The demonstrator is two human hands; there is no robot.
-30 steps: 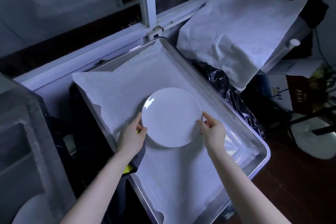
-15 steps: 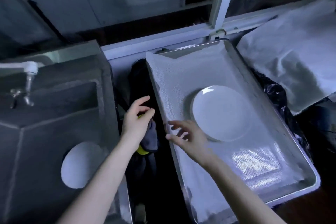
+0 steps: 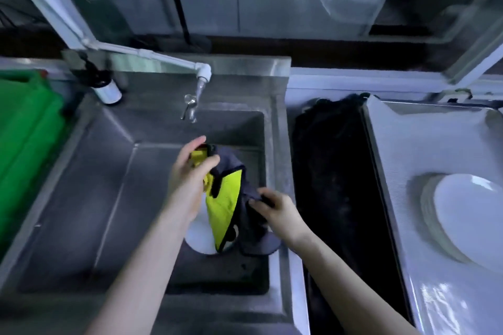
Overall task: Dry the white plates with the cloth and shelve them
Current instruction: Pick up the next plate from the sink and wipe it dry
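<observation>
Over the steel sink (image 3: 81, 198) both hands hold a yellow and dark grey cloth (image 3: 226, 198). My left hand (image 3: 190, 179) grips its upper end. Lower down on the right, my right hand (image 3: 277, 212) pinches its grey edge. In the sink bottom lies a white plate (image 3: 197, 236), mostly hidden beneath the cloth and my left forearm. A second white plate (image 3: 473, 220) rests on a stack of plates in the lined metal tray (image 3: 424, 294) at the right.
A tap (image 3: 192, 109) on a white pipe hangs over the back of the sink. A green crate (image 3: 24, 139) stands at the left. Between sink and tray is a dark gap (image 3: 337, 198). Glass panes rise behind the counter.
The view swung left from the tray to the sink. Both hands left the plate on the tray; now they hold the cloth between them above the plate in the sink.
</observation>
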